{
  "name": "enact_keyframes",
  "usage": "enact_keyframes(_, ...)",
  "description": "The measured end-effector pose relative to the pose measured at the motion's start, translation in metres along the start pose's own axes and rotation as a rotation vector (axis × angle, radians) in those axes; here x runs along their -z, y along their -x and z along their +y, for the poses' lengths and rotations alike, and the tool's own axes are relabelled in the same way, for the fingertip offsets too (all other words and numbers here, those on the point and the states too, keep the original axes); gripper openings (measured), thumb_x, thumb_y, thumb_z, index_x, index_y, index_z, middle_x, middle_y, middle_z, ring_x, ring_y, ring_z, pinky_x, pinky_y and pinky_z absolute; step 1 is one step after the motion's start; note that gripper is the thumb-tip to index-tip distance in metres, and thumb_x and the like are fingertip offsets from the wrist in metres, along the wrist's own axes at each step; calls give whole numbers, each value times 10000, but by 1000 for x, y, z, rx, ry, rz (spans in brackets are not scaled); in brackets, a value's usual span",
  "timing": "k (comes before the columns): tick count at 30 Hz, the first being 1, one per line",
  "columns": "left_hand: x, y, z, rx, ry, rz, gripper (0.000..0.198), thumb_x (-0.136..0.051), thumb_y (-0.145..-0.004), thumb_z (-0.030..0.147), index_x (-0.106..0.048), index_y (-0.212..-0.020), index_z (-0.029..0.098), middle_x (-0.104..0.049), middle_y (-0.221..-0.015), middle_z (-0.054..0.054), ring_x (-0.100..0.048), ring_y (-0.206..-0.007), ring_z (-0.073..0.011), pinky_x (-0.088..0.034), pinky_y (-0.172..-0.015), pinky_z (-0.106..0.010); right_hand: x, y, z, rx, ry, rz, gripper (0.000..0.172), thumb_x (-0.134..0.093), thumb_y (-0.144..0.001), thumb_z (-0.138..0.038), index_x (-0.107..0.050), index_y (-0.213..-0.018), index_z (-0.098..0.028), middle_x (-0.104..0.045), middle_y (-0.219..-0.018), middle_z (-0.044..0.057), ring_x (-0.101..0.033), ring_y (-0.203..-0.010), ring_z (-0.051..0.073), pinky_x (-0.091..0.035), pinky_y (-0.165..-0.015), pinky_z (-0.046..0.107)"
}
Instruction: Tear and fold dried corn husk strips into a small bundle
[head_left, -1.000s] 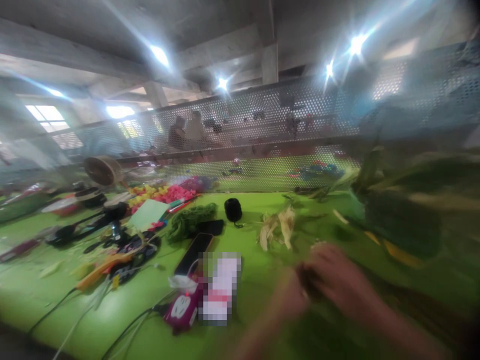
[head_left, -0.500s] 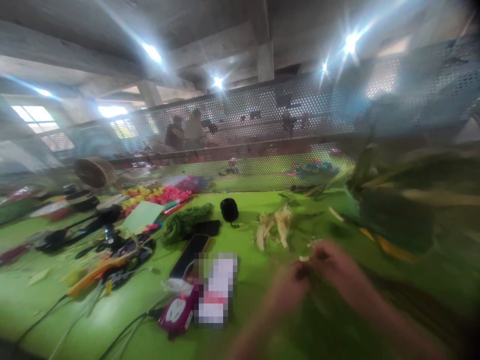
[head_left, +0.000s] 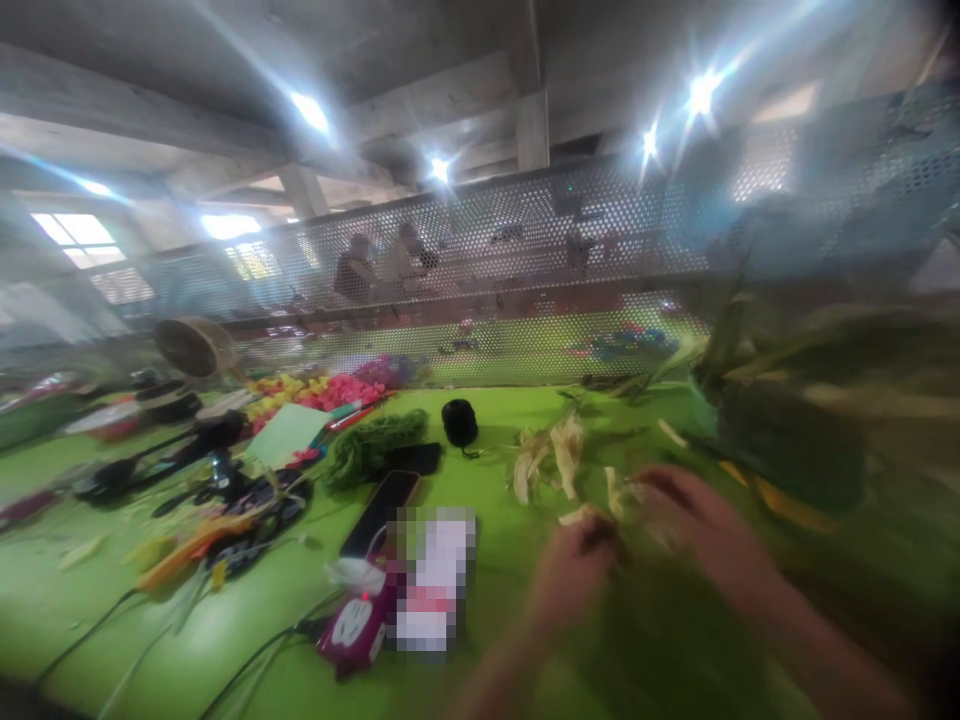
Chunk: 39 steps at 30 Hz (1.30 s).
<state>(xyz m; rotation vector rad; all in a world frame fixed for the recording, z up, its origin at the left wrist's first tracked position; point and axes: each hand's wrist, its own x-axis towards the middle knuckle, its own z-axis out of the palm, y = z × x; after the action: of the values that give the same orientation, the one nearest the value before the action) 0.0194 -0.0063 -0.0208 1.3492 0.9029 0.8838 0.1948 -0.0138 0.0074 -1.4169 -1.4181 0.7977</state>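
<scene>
My left hand (head_left: 574, 565) is closed with a small pale strip (head_left: 576, 515) showing at its fingertips. The strip looks like dried corn husk. Just right of it, the fingers of my right hand (head_left: 694, 515) curl round another pale, husk-like piece (head_left: 613, 490), which sticks up between the two hands. Blur hides the exact grip. Beyond my hands, a bunch of dried, cream-coloured husk petals (head_left: 568, 450) lies on the green table (head_left: 510, 580). A black spool of thread (head_left: 459, 422) stands to its left.
A purple power socket (head_left: 356, 625), a phone (head_left: 381, 512) and green cord (head_left: 375, 440) lie to the left. Further left are an orange-handled tool (head_left: 195, 550) and yellow and pink flower pieces (head_left: 352, 390). A dark leafy bundle (head_left: 795, 430) fills the right. A perforated screen (head_left: 510, 240) runs behind.
My hands have moved apart, the left one to the left and the right one slightly to the right. Pale pieces now show more plainly between them.
</scene>
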Motion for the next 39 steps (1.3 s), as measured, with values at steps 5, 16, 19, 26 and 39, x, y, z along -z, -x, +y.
enact_keyframes(5, 4, 4, 10, -18, 136, 29, 235, -562, -837, 353, -641, -805, 134, -579, -706, -25, -533, -680, -139, -431, -692, -279, -2, -3, 5, -61, -47, -218, 299, -626, -776, -523, -668, -851, -237, -717, -848, 27, -652, -849, 233, -493, -761, 328)
enact_keyframes(16, 1, 4, 14, 24, 192, 123, 185, -627, -766, 323, -616, -731, 142, -532, -651, 10, -461, -621, -105, -362, -639, -236, -4, -3, -7, -53, 34, -253, 298, -617, -745, -495, -616, -647, -214, -635, -675, -9, -588, -707, 192, -449, -687, 307)
enact_keyframes(19, 2, 5, 12, 51, 95, 88, 206, -607, -792, 347, -626, -769, 143, -511, -648, 18, -421, -597, -97, -335, -611, -235, -3, -4, -3, -85, -23, -255, 352, -588, -760, -559, -668, -703, -221, -685, -763, 16, -617, -803, 225, -461, -743, 329)
enact_keyframes(26, 1, 3, 2, 36, -42, 10, 282, -546, -844, 409, -631, -811, 143, -507, -685, 8, -414, -631, -109, -319, -611, -246, -13, -3, 5, -164, -81, -118, 330, -666, -656, -545, -671, -705, -218, -682, -727, 12, -613, -766, 224, -473, -718, 316)
enact_keyframes(39, -2, 8, 1, -7, -74, 13, 252, -588, -823, 389, -570, -710, 165, -496, -692, 15, -421, -665, -117, -321, -628, -248, -17, 4, -1, -162, -74, 5, 209, -619, -695, -425, -612, -650, -221, -665, -711, 20, -613, -755, 232, -468, -711, 336)
